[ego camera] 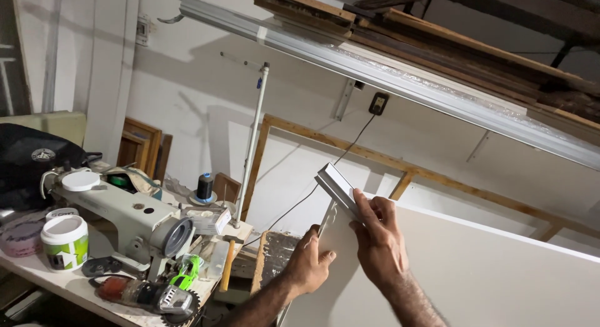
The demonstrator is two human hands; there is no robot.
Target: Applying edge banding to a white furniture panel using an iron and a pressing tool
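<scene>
metal strip (337, 189) half behind right hand (378, 239)

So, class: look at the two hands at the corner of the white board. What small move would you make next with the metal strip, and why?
Probably lower the metal strip and press it down along the board's edge. The right hand holds it tilted up off the corner of the white board, so only its lower end seems to meet the edge. The left hand already steadies that corner.
</scene>
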